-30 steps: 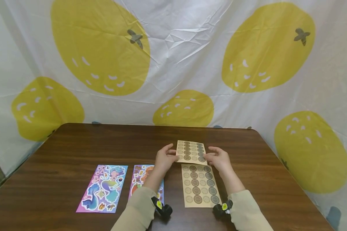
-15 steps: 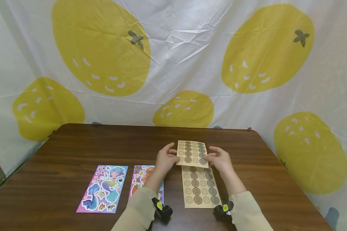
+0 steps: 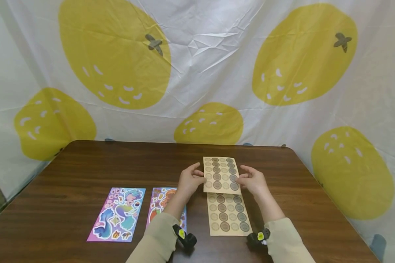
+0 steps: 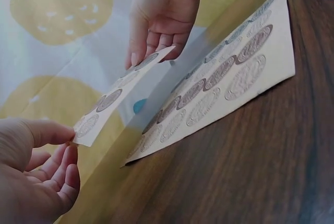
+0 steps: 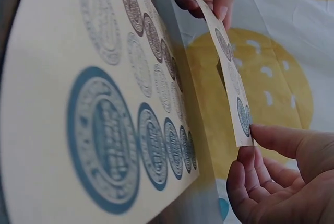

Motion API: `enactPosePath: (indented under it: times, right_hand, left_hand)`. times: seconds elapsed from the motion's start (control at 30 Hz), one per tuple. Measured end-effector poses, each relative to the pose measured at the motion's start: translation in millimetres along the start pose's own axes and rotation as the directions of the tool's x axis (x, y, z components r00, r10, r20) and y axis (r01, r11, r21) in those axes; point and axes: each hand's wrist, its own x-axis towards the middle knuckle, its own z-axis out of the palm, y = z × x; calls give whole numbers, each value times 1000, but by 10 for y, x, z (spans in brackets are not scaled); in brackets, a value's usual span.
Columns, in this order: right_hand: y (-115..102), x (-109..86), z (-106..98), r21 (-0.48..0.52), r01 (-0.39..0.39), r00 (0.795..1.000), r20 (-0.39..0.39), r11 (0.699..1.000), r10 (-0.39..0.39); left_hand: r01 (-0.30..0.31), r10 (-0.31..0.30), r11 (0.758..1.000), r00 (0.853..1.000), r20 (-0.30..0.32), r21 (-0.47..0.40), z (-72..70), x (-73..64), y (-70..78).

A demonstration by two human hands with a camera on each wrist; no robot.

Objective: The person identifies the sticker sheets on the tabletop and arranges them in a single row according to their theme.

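Between both hands a cream sticker sheet (image 3: 221,173) with rows of round stamp-like stickers is held up off the table. My left hand (image 3: 188,182) pinches its lower left edge between thumb and fingers; my right hand (image 3: 254,182) pinches the lower right edge. Below it a second cream sticker sheet (image 3: 229,217) of the same pattern lies on the table, its far end hidden behind the raised one. In the left wrist view the held sheet (image 4: 112,98) appears tilted and apart from the lying one.
A purple and blue mermaid sticker sheet (image 3: 116,215) lies on the brown wooden table (image 3: 52,204) at the left. Beside it another colourful sticker sheet (image 3: 158,197) is partly covered by my left forearm. A white curtain (image 3: 210,73) with yellow fruit print hangs behind the table.
The held sticker sheet has shifted slightly to the right and turned more face-on, now covering more of the lying sheet. My right hand has moved a little to the right.
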Motion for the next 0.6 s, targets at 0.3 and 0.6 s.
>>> enactPosePath:
  times: [0.3,0.6]
  right_hand:
    - [-43,-25,-63,10,20,997,79,1000,-21]
    - [-97,-32,-101,-9,11,994,108,1000,-10]
  left_hand:
    - [22,-21,999,1000,12,-32,-11,1,33]
    - [14,-13,999,999,37,-33,-13,-14,51]
